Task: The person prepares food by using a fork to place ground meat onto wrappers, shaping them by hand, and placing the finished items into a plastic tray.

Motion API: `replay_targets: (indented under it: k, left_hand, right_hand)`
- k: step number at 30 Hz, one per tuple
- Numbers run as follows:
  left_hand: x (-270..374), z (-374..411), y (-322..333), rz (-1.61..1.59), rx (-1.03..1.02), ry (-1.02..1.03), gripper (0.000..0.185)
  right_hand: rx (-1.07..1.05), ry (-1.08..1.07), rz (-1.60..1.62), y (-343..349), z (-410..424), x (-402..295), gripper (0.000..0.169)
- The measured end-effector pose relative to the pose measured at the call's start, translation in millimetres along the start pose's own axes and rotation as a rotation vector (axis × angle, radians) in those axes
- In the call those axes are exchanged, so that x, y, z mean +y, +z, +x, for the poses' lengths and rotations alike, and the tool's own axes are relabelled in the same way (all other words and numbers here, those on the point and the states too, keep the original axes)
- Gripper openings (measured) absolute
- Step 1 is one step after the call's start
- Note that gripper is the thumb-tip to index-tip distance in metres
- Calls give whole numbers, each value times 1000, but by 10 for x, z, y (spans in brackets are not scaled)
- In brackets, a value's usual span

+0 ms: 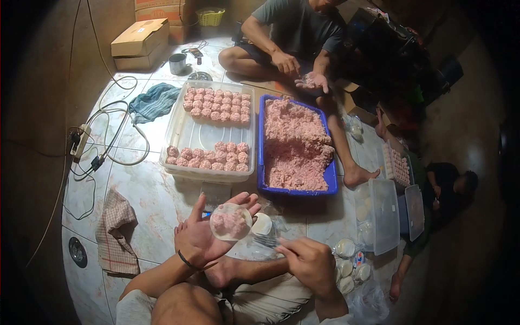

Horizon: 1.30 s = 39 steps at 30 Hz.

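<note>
On the upturned palm of my left hand (207, 233) lies a round dough wrapper (219, 235) with a lump of pink minced filling (231, 221) on it. My right hand (306, 258) grips a metal fork (266, 240), its tines pointing left towards the wrapper but apart from it. Beneath the fork, a stack of round wrappers (262, 224) rests in clear plastic on the floor. Ahead stands a blue tub (261, 162) heaped with minced filling (296, 146). To its left, a clear plastic box (203, 138) holds rows of filled dumplings (219, 106) at the back and front.
A co-worker (296, 44) sits opposite, filling in one palm. Packed wrapper stacks (345, 270) and a lidded clear box (384, 217) lie right. On the left are a checked cloth (118, 231), a power strip (80, 142) with cables, a blue-green cloth (154, 101) and a metal mug (177, 64).
</note>
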<state>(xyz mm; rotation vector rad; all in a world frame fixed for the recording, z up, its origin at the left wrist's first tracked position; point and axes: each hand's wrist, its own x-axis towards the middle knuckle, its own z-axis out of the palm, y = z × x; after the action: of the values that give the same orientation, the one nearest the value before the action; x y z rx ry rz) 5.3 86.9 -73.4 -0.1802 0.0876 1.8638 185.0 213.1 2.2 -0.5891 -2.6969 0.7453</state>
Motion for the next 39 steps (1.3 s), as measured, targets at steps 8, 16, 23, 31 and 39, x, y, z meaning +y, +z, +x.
replay_targets:
  k: [8,16,23,31,39]
  left_hand:
    - [23,-71,151,148,-125,47,95]
    - [41,-106,-100,144,-17,-32,96]
    - [-19,-52,-73,198,88,-150,99]
    - [10,-103,85,503,109,-243,102]
    - [51,-7,-532,290,215,-280,103]
  right_hand:
    - [147,-234,159,531,186,153,18]
    - [90,-190,102,674,142,123,14]
    - [-17,-216,-299,-278,301,-39,16]
    - [-11,-456,-218,87,623,2,14]
    - [3,-365,-377,127,688,269,10]
